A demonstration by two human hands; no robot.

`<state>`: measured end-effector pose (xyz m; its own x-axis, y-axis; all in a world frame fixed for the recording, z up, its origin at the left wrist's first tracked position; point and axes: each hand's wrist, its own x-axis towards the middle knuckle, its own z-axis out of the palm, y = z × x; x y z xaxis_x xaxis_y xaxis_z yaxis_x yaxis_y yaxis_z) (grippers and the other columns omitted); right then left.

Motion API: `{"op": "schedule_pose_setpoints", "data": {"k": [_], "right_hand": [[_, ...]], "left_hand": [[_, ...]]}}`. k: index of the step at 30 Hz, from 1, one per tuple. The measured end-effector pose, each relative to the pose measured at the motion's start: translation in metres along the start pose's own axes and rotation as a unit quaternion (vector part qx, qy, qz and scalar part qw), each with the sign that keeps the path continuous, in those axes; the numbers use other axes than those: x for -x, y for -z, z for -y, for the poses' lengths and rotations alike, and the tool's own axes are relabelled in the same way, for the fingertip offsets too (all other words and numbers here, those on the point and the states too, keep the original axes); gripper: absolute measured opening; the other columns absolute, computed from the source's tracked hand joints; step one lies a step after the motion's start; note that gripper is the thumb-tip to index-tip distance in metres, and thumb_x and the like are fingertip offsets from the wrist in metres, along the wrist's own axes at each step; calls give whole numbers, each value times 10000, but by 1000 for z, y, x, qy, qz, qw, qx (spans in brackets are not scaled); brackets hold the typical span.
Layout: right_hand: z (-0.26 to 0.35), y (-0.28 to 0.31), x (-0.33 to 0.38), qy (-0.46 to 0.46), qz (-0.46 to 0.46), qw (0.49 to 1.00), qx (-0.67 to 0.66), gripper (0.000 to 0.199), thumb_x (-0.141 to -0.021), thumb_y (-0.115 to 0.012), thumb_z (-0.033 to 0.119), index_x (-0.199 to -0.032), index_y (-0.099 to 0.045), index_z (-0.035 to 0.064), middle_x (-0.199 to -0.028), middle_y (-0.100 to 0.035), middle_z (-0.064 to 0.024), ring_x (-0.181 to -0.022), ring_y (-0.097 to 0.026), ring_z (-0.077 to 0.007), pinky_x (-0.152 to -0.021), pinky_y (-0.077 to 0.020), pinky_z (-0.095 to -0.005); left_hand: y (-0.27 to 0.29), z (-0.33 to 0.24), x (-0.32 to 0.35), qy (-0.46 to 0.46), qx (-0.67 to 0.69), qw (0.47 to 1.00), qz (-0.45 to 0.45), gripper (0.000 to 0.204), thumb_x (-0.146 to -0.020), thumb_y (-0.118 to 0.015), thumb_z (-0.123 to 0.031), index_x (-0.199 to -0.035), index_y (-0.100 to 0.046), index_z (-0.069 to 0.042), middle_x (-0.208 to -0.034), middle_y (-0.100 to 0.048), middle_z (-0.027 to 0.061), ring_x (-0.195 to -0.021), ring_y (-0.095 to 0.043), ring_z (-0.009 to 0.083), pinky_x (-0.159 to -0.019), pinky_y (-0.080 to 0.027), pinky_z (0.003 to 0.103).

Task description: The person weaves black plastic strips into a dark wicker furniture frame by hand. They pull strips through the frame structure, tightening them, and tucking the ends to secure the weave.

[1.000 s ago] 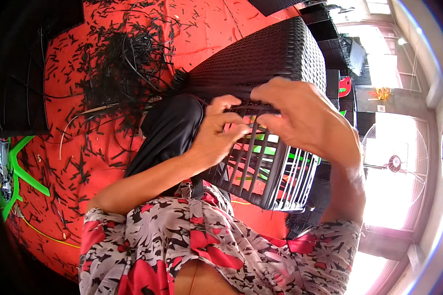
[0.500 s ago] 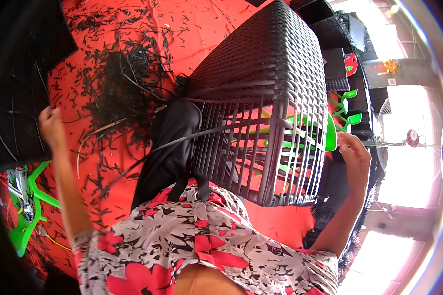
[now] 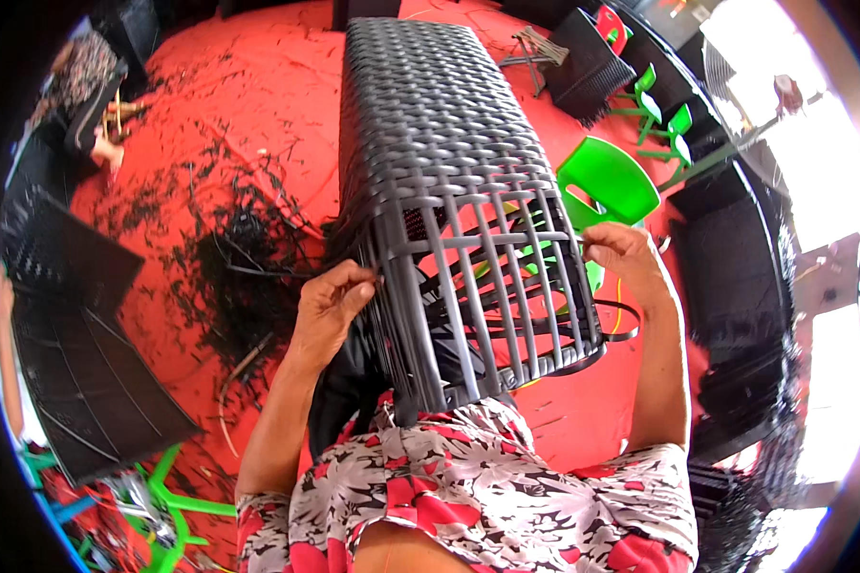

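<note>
A dark grey woven wicker frame [image 3: 440, 105] stands before my body, its far part closely woven. The near part is open, with bare upright bars and a single plastic weaving strand [image 3: 468, 241] crossing them. At the right edge, my right hand [image 3: 633, 263] pinches that strand, its fingertips at the corner bars. My left hand [image 3: 333, 304] is by the left edge with thumb and fingers brought together; whatever lies between them is hidden. A loose loop of strand [image 3: 629, 332] curls out below my right hand.
A green plastic chair [image 3: 607, 181] stands just beyond the frame's right side. Cut black strands [image 3: 258, 248] lie heaped on the red floor covering [image 3: 287, 57]. Dark woven panels [image 3: 96, 382] stand at left; another person's arm [image 3: 8, 353] shows beside them.
My left hand has come in from the far left to the frame's left edge. The frame has turned and sits more upright in view. My right hand remains at its right side.
</note>
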<state>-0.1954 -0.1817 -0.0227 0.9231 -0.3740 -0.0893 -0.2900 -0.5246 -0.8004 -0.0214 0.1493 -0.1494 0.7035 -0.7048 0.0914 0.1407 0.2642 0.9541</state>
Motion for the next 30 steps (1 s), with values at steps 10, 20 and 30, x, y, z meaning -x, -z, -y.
{"op": "schedule_pose_setpoints", "data": {"k": [10,20,30], "right_hand": [[44,12,-25,257,-7,929,265,203,-714,-717,88,-903,-661,40,-798,-627,-67,-838,-593,-255,-832,-432,-385],[37,-8,-35,295,-124,899,298,268,-751,-617,12,-1018,-620,42,-872,-602,-107,-839,-603,-279,-764,-470,-362],[-2,-29,-19,57,-53,978,-195,239,-920,-527,49,-1135,-585,-38,-969,-625,-35,-859,-592,-89,-770,-480,-239]], "left_hand": [[97,-8,-11,-128,-421,889,-129,136,-888,-586,-21,-780,-505,-8,-697,-416,16,-643,-384,104,-592,-347,243],[255,34,30,-90,-599,727,-324,298,-959,-550,-248,-785,-479,-17,-664,-413,59,-590,-392,159,-547,-366,319],[187,78,41,-10,-563,798,-217,198,-858,-588,-103,-1020,-605,9,-930,-618,165,-863,-605,311,-798,-473,363]]}}
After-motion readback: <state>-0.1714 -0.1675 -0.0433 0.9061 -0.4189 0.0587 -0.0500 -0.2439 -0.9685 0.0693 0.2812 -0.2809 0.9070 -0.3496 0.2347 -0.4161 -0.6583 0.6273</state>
